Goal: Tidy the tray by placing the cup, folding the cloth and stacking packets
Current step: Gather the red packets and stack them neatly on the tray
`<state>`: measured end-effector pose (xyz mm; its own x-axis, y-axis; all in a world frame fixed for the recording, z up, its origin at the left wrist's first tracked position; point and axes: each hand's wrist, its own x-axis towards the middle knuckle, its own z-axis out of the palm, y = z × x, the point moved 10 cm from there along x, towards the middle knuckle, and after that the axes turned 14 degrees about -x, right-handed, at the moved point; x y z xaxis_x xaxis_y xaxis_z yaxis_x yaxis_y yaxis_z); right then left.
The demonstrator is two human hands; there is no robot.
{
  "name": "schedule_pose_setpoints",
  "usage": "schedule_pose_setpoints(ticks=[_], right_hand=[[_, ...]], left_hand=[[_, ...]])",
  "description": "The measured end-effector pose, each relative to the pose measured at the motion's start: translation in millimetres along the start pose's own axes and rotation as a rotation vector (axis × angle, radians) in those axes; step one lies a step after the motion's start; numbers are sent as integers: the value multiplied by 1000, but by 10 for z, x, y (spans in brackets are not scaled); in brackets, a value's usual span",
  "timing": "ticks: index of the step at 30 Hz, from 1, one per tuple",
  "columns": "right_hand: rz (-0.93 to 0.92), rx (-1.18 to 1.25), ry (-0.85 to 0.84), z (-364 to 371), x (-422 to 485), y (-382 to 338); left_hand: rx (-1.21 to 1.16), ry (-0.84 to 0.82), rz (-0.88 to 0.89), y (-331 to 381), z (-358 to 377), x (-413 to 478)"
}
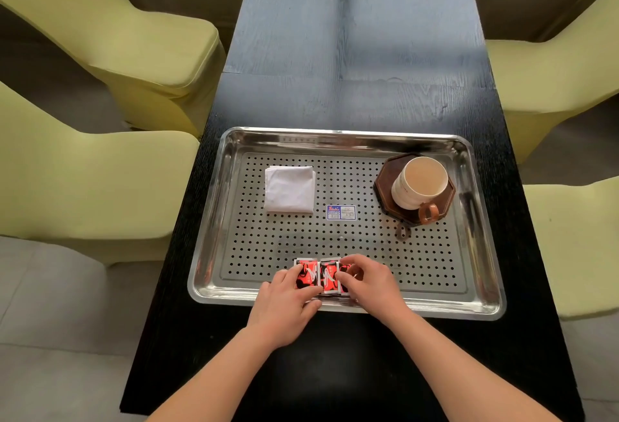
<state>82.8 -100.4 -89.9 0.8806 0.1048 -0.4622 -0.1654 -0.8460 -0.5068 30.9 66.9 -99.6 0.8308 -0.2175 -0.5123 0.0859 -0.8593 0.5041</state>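
Note:
A perforated steel tray (341,140) lies on a black table. A white cloth (290,189) rests folded into a square at the tray's back left. At the back right a cream cup (418,183) with a brown handle stands upright on a dark octagonal saucer (385,187). Three red and black packets (321,275) lie side by side at the tray's front edge. My left hand (284,304) grips the left packet, fingers curled over it. My right hand (368,282) covers and holds the right packet.
The black wooden table (351,53) runs away from me beyond the tray. Yellow-green covered chairs (100,36) stand on both sides. A small blue and white sticker (341,212) is stuck on the tray's middle. Grey floor shows at the lower left.

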Motion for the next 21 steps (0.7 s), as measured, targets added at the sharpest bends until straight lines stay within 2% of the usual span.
schedule_pose_setpoints(ticks=[3, 6, 9, 12, 19, 21], right_hand=[[57, -26, 21, 36, 20, 105], [138, -177, 107, -29, 34, 194], [195, -266, 105, -7, 44, 197], [212, -250, 101, 41, 73, 152], [145, -253, -58, 211, 145, 63], [140, -271, -59, 198, 158, 42]], left_hand=[[-24, 1, -13, 8, -10, 12], [-82, 35, -36, 27, -58, 39], [-132, 97, -53, 26, -98, 53], [-121, 114, -53, 29, -57, 48], [-103, 116, -44, -11, -13, 49], [-107, 114, -42, -18, -11, 47]])
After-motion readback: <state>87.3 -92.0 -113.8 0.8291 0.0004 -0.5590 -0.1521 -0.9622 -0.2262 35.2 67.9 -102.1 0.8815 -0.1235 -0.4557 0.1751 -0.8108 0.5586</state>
